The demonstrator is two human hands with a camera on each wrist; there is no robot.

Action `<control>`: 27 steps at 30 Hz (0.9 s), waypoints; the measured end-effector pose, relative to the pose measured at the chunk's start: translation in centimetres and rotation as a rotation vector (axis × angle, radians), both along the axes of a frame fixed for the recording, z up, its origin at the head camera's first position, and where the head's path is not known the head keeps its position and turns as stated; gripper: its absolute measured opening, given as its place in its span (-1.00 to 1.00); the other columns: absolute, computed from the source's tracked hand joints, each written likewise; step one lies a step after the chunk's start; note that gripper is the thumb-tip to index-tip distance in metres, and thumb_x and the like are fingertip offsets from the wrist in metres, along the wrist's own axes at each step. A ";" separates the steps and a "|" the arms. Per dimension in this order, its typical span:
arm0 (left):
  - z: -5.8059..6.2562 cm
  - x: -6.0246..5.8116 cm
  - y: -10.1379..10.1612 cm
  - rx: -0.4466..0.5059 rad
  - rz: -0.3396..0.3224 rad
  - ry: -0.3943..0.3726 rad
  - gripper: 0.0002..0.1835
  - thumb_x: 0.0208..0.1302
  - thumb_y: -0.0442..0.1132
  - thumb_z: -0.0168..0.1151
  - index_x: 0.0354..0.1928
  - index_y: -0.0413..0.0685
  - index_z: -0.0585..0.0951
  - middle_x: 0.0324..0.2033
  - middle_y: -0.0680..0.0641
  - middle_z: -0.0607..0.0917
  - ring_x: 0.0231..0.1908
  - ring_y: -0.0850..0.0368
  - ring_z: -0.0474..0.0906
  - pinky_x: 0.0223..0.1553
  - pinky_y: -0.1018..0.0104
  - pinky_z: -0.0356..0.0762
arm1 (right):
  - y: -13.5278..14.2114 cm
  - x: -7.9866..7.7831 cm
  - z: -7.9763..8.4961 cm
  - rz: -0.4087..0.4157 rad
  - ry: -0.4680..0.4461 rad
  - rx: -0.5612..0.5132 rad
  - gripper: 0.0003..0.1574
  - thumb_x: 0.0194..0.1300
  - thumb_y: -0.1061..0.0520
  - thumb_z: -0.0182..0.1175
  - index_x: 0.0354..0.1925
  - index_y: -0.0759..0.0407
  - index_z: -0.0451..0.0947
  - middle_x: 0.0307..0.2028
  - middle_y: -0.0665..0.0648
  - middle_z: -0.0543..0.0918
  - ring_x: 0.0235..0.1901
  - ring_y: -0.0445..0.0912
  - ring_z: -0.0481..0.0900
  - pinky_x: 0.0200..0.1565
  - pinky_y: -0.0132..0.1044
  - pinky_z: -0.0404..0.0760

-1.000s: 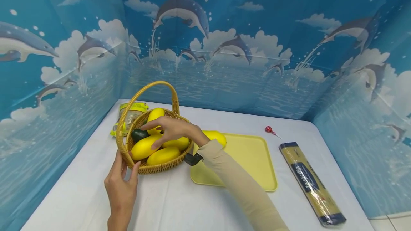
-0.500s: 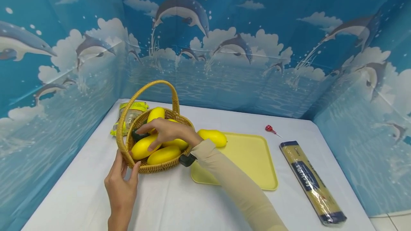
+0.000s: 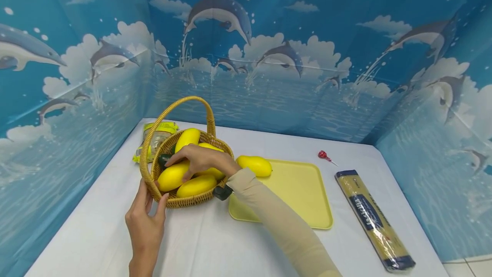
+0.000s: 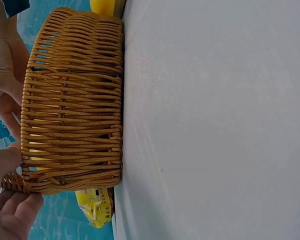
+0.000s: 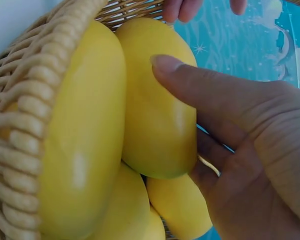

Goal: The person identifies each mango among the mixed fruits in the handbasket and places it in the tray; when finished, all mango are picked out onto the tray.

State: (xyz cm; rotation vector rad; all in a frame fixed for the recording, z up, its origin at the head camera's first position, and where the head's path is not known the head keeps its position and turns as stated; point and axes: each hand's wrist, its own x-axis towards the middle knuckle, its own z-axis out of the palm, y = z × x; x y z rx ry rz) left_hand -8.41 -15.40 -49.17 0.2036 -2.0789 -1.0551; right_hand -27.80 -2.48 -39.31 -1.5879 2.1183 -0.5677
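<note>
A wicker basket with a tall arched handle holds several yellow mangoes and a dark green fruit, partly covered by fingers. At the basket's left side my left hand grips the rim between thumb and fingers, as the left wrist view also shows. Reaching over from the right, my right hand holds a mango at the front left inside the basket. In the right wrist view its thumb lies on that mango, while the fingers go behind it, partly hidden. Another mango lies just in front.
Right of the basket is a yellow tray, with a mango at its back left corner. Behind the basket sits a yellow-and-clear packet. A red lollipop and a long pasta packet lie farther right.
My right hand has shifted slightly left and settled round the front-left mango, and more of the mango behind it shows. The left hand keeps its grip on the rim.
</note>
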 end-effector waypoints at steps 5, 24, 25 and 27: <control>0.0 0.0 0.1 0.000 -0.002 0.000 -0.07 0.25 -0.53 0.52 0.64 -0.16 0.33 0.45 -0.34 0.53 0.32 -0.32 0.59 0.18 0.71 0.46 | -0.1 0.1 -0.2 -0.011 0.019 0.011 -0.26 0.35 0.29 0.52 0.44 0.22 0.57 0.38 0.14 0.65 0.38 -0.07 0.58 0.33 -0.56 0.54; -0.1 0.1 0.2 0.008 0.009 -0.022 -0.06 0.25 -0.51 0.52 0.64 -0.13 0.33 0.45 -0.32 0.53 0.33 -0.30 0.59 0.17 0.73 0.45 | -0.1 0.8 -0.1 -0.029 0.087 0.028 -0.33 0.42 0.33 0.43 0.44 0.17 0.58 0.38 0.10 0.65 0.34 -0.10 0.59 0.26 -0.56 0.58; -0.1 0.1 0.2 0.008 0.010 -0.022 -0.06 0.25 -0.51 0.52 0.64 -0.13 0.33 0.45 -0.32 0.53 0.32 -0.30 0.59 0.17 0.73 0.45 | 0.0 0.8 0.0 -0.032 0.090 0.033 -0.33 0.43 0.33 0.43 0.45 0.16 0.58 0.39 0.09 0.65 0.35 -0.10 0.59 0.27 -0.56 0.58; -0.1 0.1 0.1 0.008 0.010 -0.021 -0.06 0.25 -0.52 0.52 0.64 -0.13 0.33 0.45 -0.32 0.54 0.32 -0.30 0.59 0.17 0.74 0.45 | 0.1 0.9 0.2 -0.037 0.097 0.043 -0.32 0.43 0.32 0.42 0.46 0.14 0.57 0.39 0.08 0.64 0.35 -0.11 0.58 0.27 -0.56 0.57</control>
